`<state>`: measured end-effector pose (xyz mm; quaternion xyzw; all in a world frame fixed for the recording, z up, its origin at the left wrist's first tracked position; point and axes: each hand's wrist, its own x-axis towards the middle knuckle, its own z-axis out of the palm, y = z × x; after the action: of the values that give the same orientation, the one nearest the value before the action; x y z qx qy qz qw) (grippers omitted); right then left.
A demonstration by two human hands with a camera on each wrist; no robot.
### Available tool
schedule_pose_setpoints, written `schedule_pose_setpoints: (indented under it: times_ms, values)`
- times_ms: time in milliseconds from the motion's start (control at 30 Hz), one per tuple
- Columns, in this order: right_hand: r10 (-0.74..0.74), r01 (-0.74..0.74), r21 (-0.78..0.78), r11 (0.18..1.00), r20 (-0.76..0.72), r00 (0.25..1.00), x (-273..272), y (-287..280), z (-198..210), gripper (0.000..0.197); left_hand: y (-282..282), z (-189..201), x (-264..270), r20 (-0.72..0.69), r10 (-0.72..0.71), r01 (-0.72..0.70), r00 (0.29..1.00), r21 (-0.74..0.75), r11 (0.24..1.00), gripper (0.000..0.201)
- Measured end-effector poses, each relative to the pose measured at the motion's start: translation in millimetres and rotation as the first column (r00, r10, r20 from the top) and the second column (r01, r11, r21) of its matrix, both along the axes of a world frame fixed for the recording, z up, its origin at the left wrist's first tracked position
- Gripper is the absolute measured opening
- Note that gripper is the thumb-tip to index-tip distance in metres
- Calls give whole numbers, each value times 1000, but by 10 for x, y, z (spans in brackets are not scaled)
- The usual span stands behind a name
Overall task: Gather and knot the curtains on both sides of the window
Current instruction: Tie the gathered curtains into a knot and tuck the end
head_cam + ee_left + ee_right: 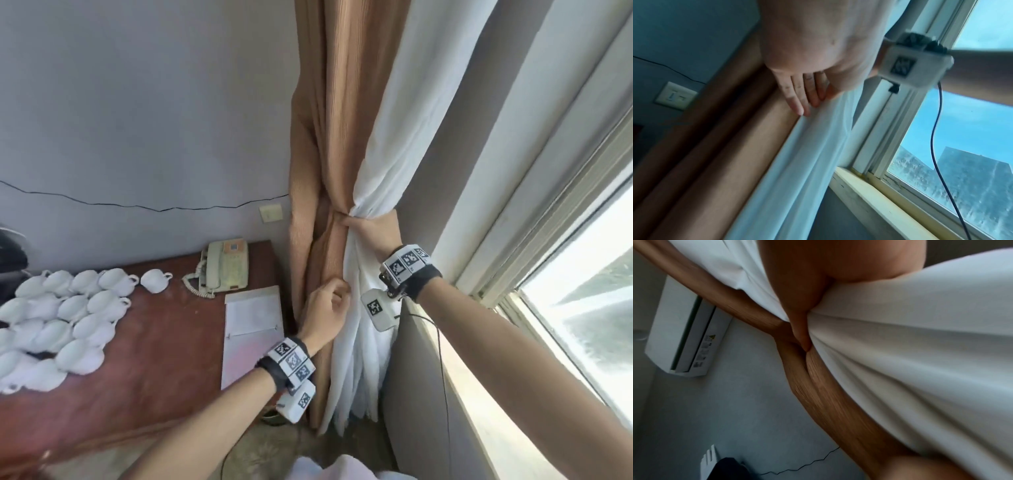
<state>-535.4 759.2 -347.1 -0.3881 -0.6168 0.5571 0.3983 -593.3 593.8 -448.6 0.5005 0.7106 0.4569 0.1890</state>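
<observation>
A tan curtain (342,137) and a white sheer curtain (411,120) hang together left of the window. My right hand (346,219) grips both, bunched into one bundle at mid height; in the right wrist view its thumb (799,324) presses into the white folds (900,353) beside the tan cloth (828,402). My left hand (337,291) is lower, with curled fingers (803,97) pinching at the seam where the tan fold (756,138) meets the white one (807,154). Below it the curtains hang loose to the floor.
A wooden desk (154,359) stands to the left with several white cups (68,308), a telephone (226,267) and a paper pad (253,315). A wall switch (270,213) sits near the curtain. The window (582,308) and its sill (869,191) are on the right. An air conditioner (686,327) is mounted high.
</observation>
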Motion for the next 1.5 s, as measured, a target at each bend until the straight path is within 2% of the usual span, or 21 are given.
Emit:
schedule_pose_setpoints:
  times_ms: [67,133,167,200,267,333,367,433,467,567,667,733,833,900,967,1033,1200,1267,1367,1500]
  values:
    - [39,-39,-5,999,10,999,27,39,18,50,158,-119,293,-59,-67,66,996,-17,998,14]
    - [39,-39,-19,999,18,999,75,96,15,61,262,-185,547,-52,-82,81,995,-21,997,18]
    - [36,-36,-21,999,20,999,104,126,10,63,274,-187,639,-43,-25,25,999,-2,1000,15]
    - [30,-30,-19,999,18,999,136,158,-5,63,269,-227,691,-46,94,-92,995,40,995,12]
    - [11,-11,-11,1000,13,1000,212,208,-31,59,194,-292,732,23,347,-347,937,153,926,11]
    - [-7,8,-9,1000,15,1000,263,248,-49,65,155,-416,730,122,425,-439,897,128,890,17]
    - [-13,14,-11,1000,21,1000,272,257,-49,71,165,-465,748,150,385,-396,911,51,917,17]
    - [-12,12,-14,1000,40,999,255,292,-59,86,208,-466,845,253,169,-150,953,-94,984,18]
    - [-6,7,-17,1000,49,999,245,300,-62,90,222,-409,915,305,53,-16,951,-122,992,22]
    - [9,-8,-20,1000,72,997,226,323,-69,95,226,-217,1039,323,-167,240,931,-200,950,34]
    - [19,-19,-5,1000,84,996,234,356,-69,97,178,-342,987,265,-245,317,933,-278,907,46]
    - [28,-28,-5,1000,68,997,246,373,-65,96,128,-527,881,212,-191,245,958,-271,931,48]
    - [35,-34,-16,999,49,998,237,395,-93,92,70,-684,678,70,42,-24,997,-243,970,45]
    - [35,-34,-24,999,42,999,215,401,-125,91,40,-724,504,-57,195,-204,979,-239,949,43]
    - [27,-26,-18,999,39,999,192,402,-151,93,28,-752,350,-248,227,-292,942,-267,918,45]
    - [38,-38,-7,999,44,998,176,367,-139,90,71,-788,242,-370,200,-325,907,-317,891,53]
    - [77,-77,-7,997,41,996,200,289,-89,80,319,-770,115,-453,229,-414,861,-364,835,57]
    - [82,-82,-10,997,43,996,202,291,-91,76,405,-784,93,-492,215,-434,844,-388,813,73]
    - [64,-64,-7,998,47,997,189,315,-113,84,481,-830,118,-511,190,-440,838,-427,790,106]
    - [61,-61,-7,998,33,998,166,353,-158,91,635,-965,205,-412,200,-406,889,-505,761,126]
